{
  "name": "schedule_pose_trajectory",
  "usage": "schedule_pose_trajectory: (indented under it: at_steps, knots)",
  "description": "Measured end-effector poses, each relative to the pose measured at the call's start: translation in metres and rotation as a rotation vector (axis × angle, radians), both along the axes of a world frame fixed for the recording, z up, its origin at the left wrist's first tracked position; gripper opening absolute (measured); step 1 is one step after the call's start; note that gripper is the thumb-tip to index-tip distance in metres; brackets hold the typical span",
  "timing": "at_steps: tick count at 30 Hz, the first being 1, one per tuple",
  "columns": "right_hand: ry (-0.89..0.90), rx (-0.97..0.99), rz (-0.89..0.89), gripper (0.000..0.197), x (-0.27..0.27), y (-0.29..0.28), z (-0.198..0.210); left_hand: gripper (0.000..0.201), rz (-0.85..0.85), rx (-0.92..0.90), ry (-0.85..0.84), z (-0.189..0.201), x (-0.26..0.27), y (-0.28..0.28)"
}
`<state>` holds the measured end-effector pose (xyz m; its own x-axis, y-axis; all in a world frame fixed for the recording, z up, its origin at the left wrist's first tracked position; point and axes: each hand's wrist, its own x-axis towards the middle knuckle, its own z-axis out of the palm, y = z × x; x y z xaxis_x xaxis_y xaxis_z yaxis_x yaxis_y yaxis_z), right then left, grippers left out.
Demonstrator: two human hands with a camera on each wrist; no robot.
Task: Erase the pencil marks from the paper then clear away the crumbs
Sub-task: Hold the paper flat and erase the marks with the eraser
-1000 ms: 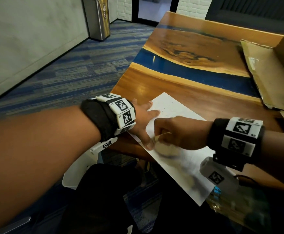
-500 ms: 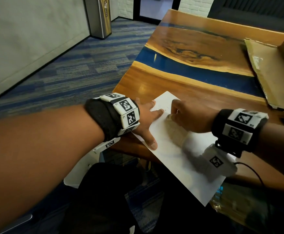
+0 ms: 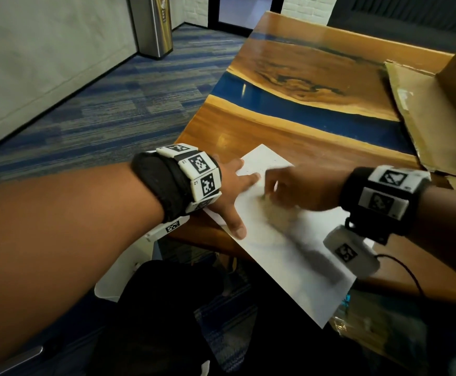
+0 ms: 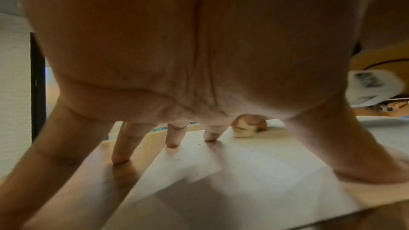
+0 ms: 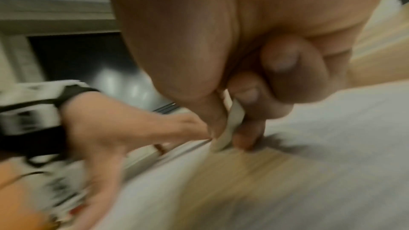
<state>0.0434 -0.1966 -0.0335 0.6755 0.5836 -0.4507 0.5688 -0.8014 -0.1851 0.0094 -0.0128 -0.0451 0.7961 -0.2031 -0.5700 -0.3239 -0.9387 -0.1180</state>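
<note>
Here, left hand [image 3: 230, 185] spread flat on paper [image 3: 289, 256], frame centre; right hand [image 3: 300, 188] pinching eraser [image 5: 230, 125]; no legible writing.

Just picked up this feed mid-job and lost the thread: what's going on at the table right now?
A person is erasing pencil marks. The left hand is spread flat on the sheet of paper, pinning it to the wooden table. The right hand pinches a pale eraser and presses it on the paper near the far corner; the blur suggests it is mid-stroke. A few faint marks show by the left fingertips. Clearing crumbs has not begun.
</note>
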Motion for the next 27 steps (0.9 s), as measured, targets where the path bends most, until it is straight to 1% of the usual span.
schedule_pose_trajectory:
  at_steps: [2, 3, 4, 5, 7, 8, 9, 10, 12, 13, 14, 15, 18, 19, 21, 23, 25, 27]
  knots:
    - [-0.169, 0.036, -0.137, 0.009, 0.018, -0.007, 0.002, 0.132, 0.001, 0.013, -0.007, 0.001, -0.001, 0.001]
    - [-0.217, 0.039, -0.159, 0.009, 0.018, -0.009, 0.001, 0.132, 0.001, 0.012, -0.007, 0.002, -0.002, 0.001]
    - [-0.212, 0.038, -0.133, 0.01, 0.013, -0.008, -0.001, 0.132, 0.0, 0.009, -0.008, 0.004, -0.002, 0.001]
    - [-0.158, 0.039, -0.08, 0.009, 0.004, -0.005, -0.002, 0.132, -0.004, 0.005, -0.008, 0.004, -0.002, 0.0]
    - [0.009, 0.046, 0.045, 0.008, -0.015, 0.0, -0.005, 0.132, -0.008, 0.002, -0.011, 0.004, -0.002, -0.001]
    - [0.057, 0.037, 0.07, 0.008, -0.017, 0.001, -0.005, 0.133, -0.007, 0.005, -0.01, 0.004, -0.001, -0.002]
    - [0.039, 0.032, 0.067, 0.007, -0.012, 0.0, -0.004, 0.133, -0.005, 0.011, -0.011, 0.004, -0.001, -0.002]
    - [-0.036, 0.022, 0.03, 0.008, -0.001, -0.001, -0.003, 0.133, -0.004, 0.017, -0.014, 0.004, -0.001, -0.003]
    - [-0.234, 0.007, -0.101, 0.01, 0.018, -0.005, 0.002, 0.133, 0.0, 0.021, -0.019, 0.004, -0.002, -0.003]
    - [-0.296, 0.005, -0.145, 0.011, 0.021, -0.007, 0.002, 0.133, 0.001, 0.021, -0.017, 0.004, -0.002, -0.003]
    - [-0.307, 0.0, -0.146, 0.011, 0.018, -0.006, 0.001, 0.133, 0.002, 0.017, -0.015, 0.003, -0.001, -0.003]
    - [-0.267, -0.002, -0.112, 0.011, 0.011, -0.005, 0.0, 0.133, 0.0, 0.013, -0.017, 0.003, -0.001, -0.002]
    - [-0.002, 0.024, 0.047, 0.009, -0.019, 0.001, -0.002, 0.131, -0.016, 0.006, -0.026, 0.002, 0.0, -0.004]
    - [0.021, 0.012, 0.06, 0.011, -0.02, 0.0, -0.002, 0.131, -0.019, 0.013, -0.026, 0.002, 0.0, -0.004]
    - [-0.095, -0.011, -0.014, 0.014, -0.002, -0.007, 0.002, 0.132, -0.028, 0.023, -0.024, 0.002, 0.0, -0.004]
    - [-0.222, -0.021, -0.154, 0.016, 0.023, -0.02, 0.004, 0.134, -0.041, 0.027, -0.035, 0.001, 0.002, -0.002]
    - [-0.231, -0.037, -0.235, 0.014, 0.041, -0.033, 0.001, 0.136, -0.073, 0.034, -0.048, 0.0, 0.003, -0.002]
    - [-0.194, -0.025, -0.261, 0.014, 0.045, -0.037, 0.0, 0.137, -0.105, 0.017, -0.047, -0.002, 0.003, -0.004]
